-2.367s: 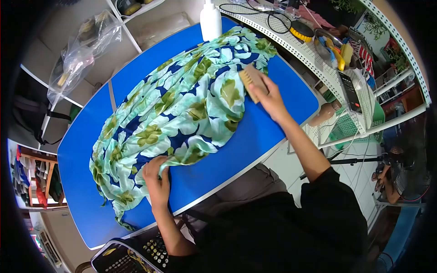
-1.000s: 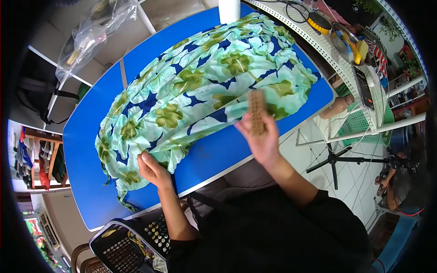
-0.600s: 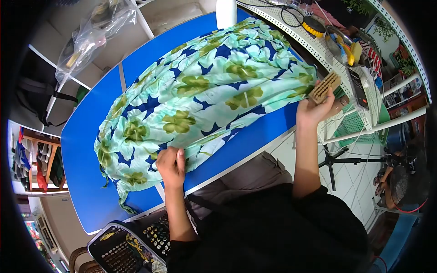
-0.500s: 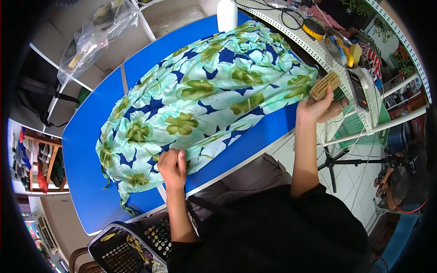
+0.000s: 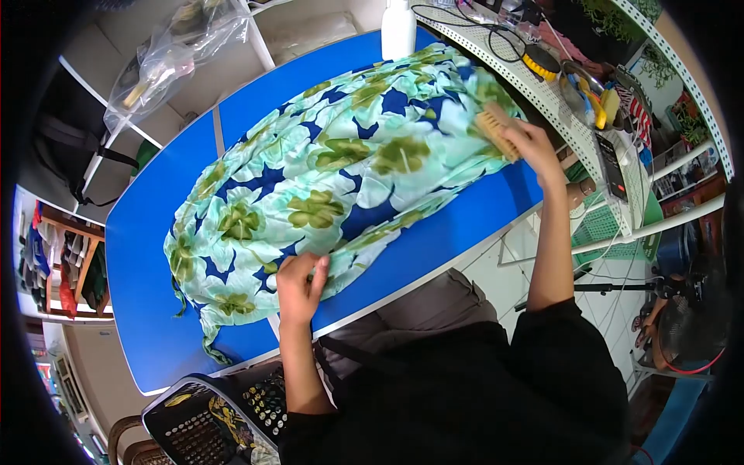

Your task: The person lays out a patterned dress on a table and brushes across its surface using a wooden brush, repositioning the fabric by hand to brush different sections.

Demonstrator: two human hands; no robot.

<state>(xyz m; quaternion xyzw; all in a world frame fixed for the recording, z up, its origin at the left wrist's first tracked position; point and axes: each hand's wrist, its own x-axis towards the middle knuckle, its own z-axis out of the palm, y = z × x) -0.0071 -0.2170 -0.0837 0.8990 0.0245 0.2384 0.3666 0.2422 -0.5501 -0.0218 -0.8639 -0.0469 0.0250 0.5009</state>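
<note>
A floral garment or cloth (image 5: 315, 208) in mint, navy and olive lies spread and wrinkled over the blue table (image 5: 136, 325). My left hand (image 5: 301, 287) is at its near edge, fingers curled over the fabric with the thumb raised. In my right hand (image 5: 535, 151) is a wooden scrub brush (image 5: 497, 133), held over the cloth's right end; it appears to touch the fabric, though motion blurs that area. A thin tie (image 5: 213, 349) of the cloth hangs at the near left corner.
A white bottle (image 5: 398, 31) stands at the table's back edge. To the right, a white perforated shelf (image 5: 570, 124) carries a yellow-and-black round brush (image 5: 540, 62), cables and tools. A dark perforated basket (image 5: 190, 442) sits below the table's near left edge.
My right hand has swung left with the brush, from beyond the cloth's right end to over it. The fabric there has shifted and blurred. My left hand stays at the near edge.
</note>
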